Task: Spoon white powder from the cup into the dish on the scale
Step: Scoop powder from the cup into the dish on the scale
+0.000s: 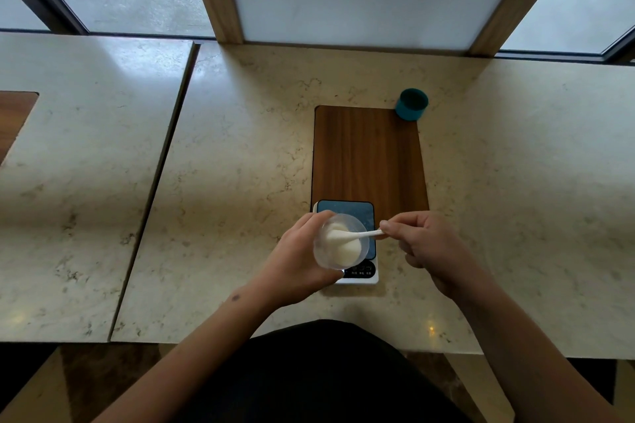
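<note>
My left hand grips a clear plastic cup holding white powder and keeps it above the left part of the scale. My right hand pinches the handle of a white spoon, whose bowl rests in the powder inside the cup. The scale is small and white with a blue-grey platform and a dark display strip at its near edge. It sits on the near end of a wooden board. No dish is visible on the scale; the cup and my hands hide part of the platform.
A teal cup stands at the board's far right corner on the marble counter. A seam splits the counter from a second slab on the left. Window frames run along the far edge.
</note>
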